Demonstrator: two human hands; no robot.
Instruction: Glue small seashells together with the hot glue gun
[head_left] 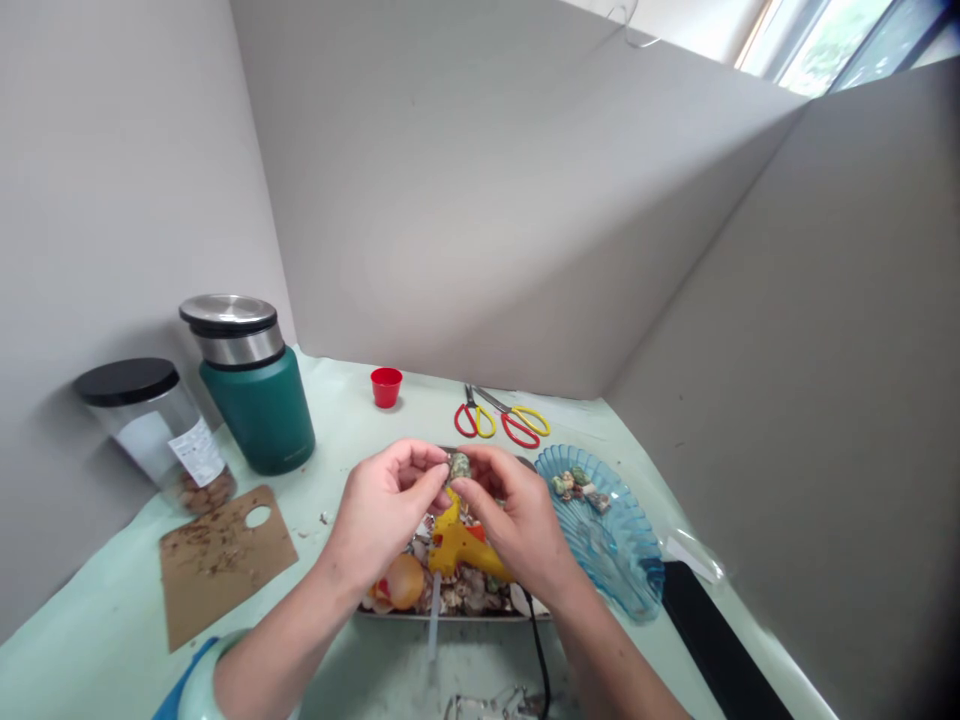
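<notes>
A small greenish, mottled shell or stone is pinched between the fingertips of both hands. My left hand holds it from the left, and my right hand grips its right side. Below them a yellow glue gun lies on a metal tray filled with shells and bits, its clear stick pointing toward me. An orange round shell rests at the tray's left. To the right, a blue shell-shaped dish holds several small greenish pieces.
Two pairs of scissors and a red cup stand or lie behind the tray. At the left are a green bottle, a clear jar and brown cardboard. A black strip lies right; a black cord runs frontward.
</notes>
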